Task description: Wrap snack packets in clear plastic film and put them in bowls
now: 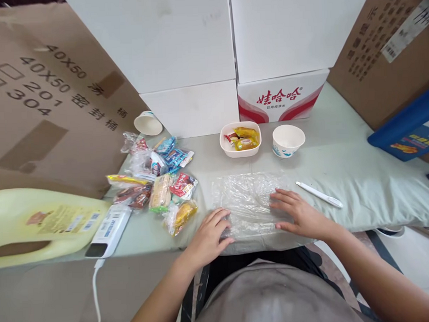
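Both hands are pressing flat, fingers spread, on a clear plastic bag near the table's front edge: left hand at its left corner, right hand toward its right. Slippery film risks bunching or sliding off the light green cloth.

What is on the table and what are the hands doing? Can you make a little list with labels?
left hand: left hand flat on the near left edge of the clear plastic sheet
right hand: right hand flat on the sheet's right side
sheet: crinkled, spread on the table
left of sheet: pile of snack packets
behind sheet: white tub with yellow packets, paper cup upright
right of sheet: white pen-like tool
far left: yellow jug lying on its side
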A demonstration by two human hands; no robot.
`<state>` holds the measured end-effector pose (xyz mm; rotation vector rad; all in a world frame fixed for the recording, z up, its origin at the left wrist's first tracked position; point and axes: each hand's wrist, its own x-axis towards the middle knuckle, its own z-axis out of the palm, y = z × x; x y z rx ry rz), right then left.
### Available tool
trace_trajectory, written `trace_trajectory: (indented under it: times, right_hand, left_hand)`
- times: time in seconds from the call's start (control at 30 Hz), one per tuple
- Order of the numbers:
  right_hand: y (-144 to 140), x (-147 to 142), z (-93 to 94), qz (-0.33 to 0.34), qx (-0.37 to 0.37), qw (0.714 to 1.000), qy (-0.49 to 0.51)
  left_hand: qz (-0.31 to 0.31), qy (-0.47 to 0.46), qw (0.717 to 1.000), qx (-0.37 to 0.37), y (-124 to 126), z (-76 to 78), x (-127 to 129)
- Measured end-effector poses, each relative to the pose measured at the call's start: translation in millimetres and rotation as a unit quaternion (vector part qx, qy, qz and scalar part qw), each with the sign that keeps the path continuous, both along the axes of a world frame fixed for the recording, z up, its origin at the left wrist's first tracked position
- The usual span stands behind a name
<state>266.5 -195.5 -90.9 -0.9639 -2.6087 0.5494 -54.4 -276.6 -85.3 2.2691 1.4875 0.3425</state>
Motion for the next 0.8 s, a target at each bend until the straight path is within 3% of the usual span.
trace_trajectory:
  times: [0.23, 0.43, 0.57, 0.67, 0.73, 0.8]
  right_hand:
    - [-24, 30, 6.2, 0.034, -0.079, 0.996, -0.023]
    - [-38, 41, 7.1, 0.028, -0.098, 0.995, 0.005]
    - [-34, 38, -3.0, -0.068, -0.109, 0.984, 0.123]
    - [-18, 27, -11.4, -0.217, -0.095, 0.954, 0.183]
    - [-6, 17, -16.8, -0.313, -0.08, 0.93, 0.174]
    - [2, 8, -21.6, -0.358, -0.055, 0.922, 0.134]
  left_hand:
    - [0.007, -0.097, 0.994, -0.048, -5, 9.6, -9]
    - [0.125, -0.236, 0.956, -0.122, 1, 8.9, -18]
    - [0.19, -0.345, 0.912, -0.11, 20, 13.1, -14]
    - [0.232, -0.399, 0.886, -0.051, 42, 10.3, -7]
    - [0.253, -0.38, 0.89, 0.008, 59, 0.6, -1]
    - [0.268, -0.305, 0.912, 0.059, 72, -13.3, 3]
